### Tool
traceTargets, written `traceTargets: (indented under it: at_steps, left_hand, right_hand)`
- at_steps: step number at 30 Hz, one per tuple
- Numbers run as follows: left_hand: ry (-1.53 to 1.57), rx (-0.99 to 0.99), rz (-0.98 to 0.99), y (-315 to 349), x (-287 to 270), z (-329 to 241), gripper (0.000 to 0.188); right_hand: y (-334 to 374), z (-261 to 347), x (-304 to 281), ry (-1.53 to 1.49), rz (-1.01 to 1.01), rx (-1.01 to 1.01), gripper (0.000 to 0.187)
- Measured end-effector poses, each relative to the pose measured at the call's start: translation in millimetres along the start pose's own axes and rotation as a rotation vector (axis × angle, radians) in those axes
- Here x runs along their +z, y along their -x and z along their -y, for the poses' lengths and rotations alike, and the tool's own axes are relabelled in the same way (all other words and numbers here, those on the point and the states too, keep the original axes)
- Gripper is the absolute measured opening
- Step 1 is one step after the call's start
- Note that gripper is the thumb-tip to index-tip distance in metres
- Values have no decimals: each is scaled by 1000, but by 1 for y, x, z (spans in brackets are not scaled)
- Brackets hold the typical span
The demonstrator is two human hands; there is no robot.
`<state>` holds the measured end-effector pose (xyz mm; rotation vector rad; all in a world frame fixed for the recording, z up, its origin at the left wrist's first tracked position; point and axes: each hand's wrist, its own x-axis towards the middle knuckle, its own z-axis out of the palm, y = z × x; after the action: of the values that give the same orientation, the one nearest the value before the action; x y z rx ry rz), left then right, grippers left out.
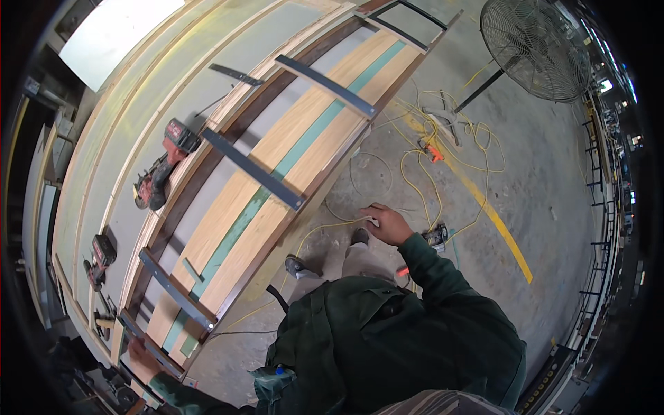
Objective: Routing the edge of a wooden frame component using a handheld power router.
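My left hand (143,361) is at the lower left, its fingers closed at the nearest dark flat bar (153,344); part of the grip is hidden. That bar crosses the near end of a long wooden panel (238,273) with a green stripe (242,232) along its middle. More dark flat bars (252,168) span the panel and its brown frame. Away from the panel, my right hand (389,225) is held over the floor with its fingers bent together. Something small and pale shows at its fingertips, too small to name.
On the table (138,114) beyond the panel lie a red-and-black cordless tool (166,162) and a drill (100,259). A large fan (536,48) stands at the far right. Yellow cords (477,131) tangle over the concrete floor, around an orange connector (434,152).
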<state>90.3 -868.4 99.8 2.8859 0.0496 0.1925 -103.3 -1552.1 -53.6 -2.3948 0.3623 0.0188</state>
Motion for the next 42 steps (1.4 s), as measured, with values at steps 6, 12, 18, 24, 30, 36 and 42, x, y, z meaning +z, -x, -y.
traceTargets:
  at_steps: [6,12,18,24,30,36,42]
  left_hand:
    - [690,188,-77,26,129,-233,25]
    - [480,205,-93,21,205,-357,30]
    - [271,-12,44,9,213,-459,53]
    - [50,-227,40,8,224,-501,75]
    - [-7,-375,42,1,228,-514,68]
    - [164,-425,-26,0,241,-517,59]
    - [266,-460,-59,1,241,-527,61]
  right_hand:
    - [-6,-83,-73,-46,-106,54,34]
    - [-29,-143,-153,-72,-197,0,34]
    - [-96,-179,-223,-88,-408,-92,34]
    - [-194,-197,-284,-30,-500,-178,40]
    - [-318,-247,-322,235,-571,-254,58]
    - [-407,-281,-330,187,-263,-94,78]
    - [-412,-286,-330,-300,-139,173,62]
